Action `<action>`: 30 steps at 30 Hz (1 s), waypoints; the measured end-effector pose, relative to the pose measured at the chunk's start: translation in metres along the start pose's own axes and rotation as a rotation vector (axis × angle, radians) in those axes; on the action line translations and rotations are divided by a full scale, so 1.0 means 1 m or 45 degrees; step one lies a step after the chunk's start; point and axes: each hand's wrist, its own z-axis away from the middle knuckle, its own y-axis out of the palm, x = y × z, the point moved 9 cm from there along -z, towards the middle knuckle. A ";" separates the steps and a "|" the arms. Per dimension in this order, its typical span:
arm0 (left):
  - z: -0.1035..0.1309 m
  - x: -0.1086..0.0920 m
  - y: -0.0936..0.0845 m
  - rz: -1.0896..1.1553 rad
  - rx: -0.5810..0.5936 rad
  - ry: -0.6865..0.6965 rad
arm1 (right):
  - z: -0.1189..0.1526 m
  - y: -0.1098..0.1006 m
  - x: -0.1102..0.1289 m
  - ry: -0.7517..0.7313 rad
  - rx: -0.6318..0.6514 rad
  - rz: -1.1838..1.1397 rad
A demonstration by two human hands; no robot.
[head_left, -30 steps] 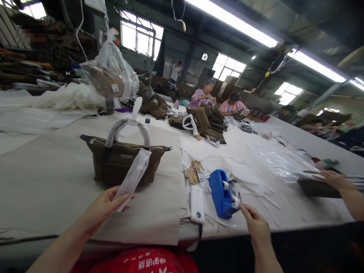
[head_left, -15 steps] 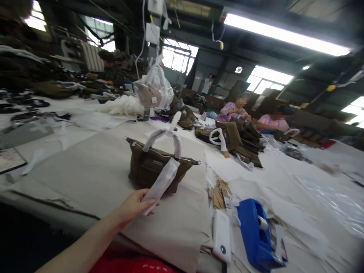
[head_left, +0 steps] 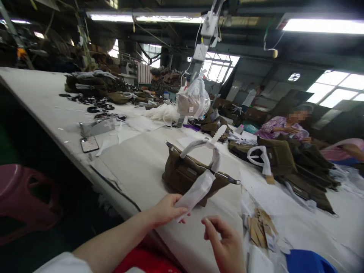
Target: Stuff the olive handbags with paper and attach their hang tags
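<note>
A dark olive handbag [head_left: 182, 175] stands upright on the pale table covering, its arched handle [head_left: 216, 157] wrapped in white. My left hand [head_left: 170, 208] is closed on the lower end of a translucent white wrapping strip [head_left: 196, 191], which reaches up to the base of the handle in front of the bag. To the right of it, near the table's front edge, my right hand [head_left: 223, 242] is raised with thumb and forefinger drawn together. Whatever lies between those fingertips is too small to make out. A white serrated strip [head_left: 219, 135] sticks up from the handle's top.
Brown cardboard tags [head_left: 260, 227], a white phone-like object [head_left: 258, 261] and a blue tape dispenser [head_left: 308, 261] lie at right. More olive bags [head_left: 277, 155] are piled near two seated people. A phone [head_left: 89, 144] rests at left; a pink stool [head_left: 25, 201] stands below.
The view has swung left, so the scene sits further right. My right hand has come into view beside my left, which keeps its hold on the wrapping strip.
</note>
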 end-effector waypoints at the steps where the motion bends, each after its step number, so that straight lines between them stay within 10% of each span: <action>1: 0.000 -0.001 0.000 -0.009 0.007 0.026 | -0.007 0.016 0.005 0.005 0.094 -0.051; 10: -0.003 0.000 -0.002 -0.174 -0.011 0.092 | -0.030 0.060 -0.046 0.262 0.294 -0.037; 22: 0.015 -0.045 -0.001 -0.694 -0.170 0.424 | -0.027 0.074 -0.052 0.355 0.403 -0.372; 30: 0.012 -0.025 -0.004 -0.451 -0.197 0.389 | -0.034 0.084 -0.048 0.293 0.344 -0.439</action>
